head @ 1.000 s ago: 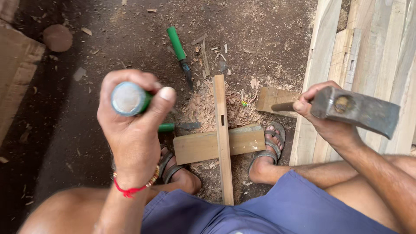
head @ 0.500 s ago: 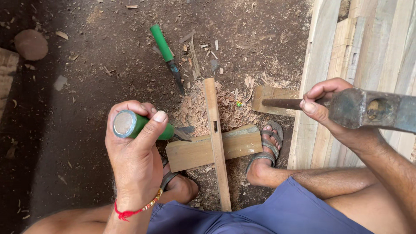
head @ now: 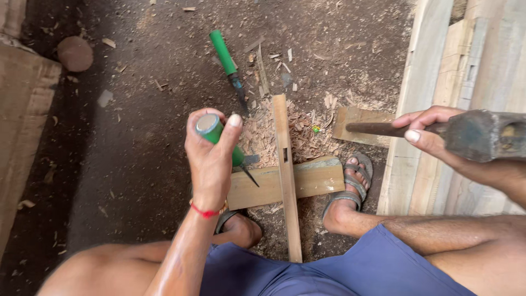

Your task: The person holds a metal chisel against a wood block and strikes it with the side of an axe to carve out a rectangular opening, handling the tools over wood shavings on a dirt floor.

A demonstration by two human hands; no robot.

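My left hand (head: 211, 159) grips a green-handled chisel (head: 219, 137) upright, its blade tip just left of a narrow wooden strip (head: 286, 175). The strip lies across a wider wooden block (head: 315, 178) and has a small slot cut in it. My right hand (head: 438, 140) holds a hammer (head: 482, 134) with a dark metal head, raised at the right, well above the wood. My sandalled feet (head: 348, 189) rest on either side of the crossed pieces.
A second green-handled chisel (head: 227, 63) lies on the dirt floor beyond the strip, among wood chips (head: 307, 129). Pale planks (head: 455, 71) are stacked at the right. A small wooden offcut (head: 356, 118) and a round wooden piece (head: 75, 53) lie on the ground.
My left hand has moved down and right with the chisel, closer to the wooden strip. The hammer in my right hand stays raised at the right.
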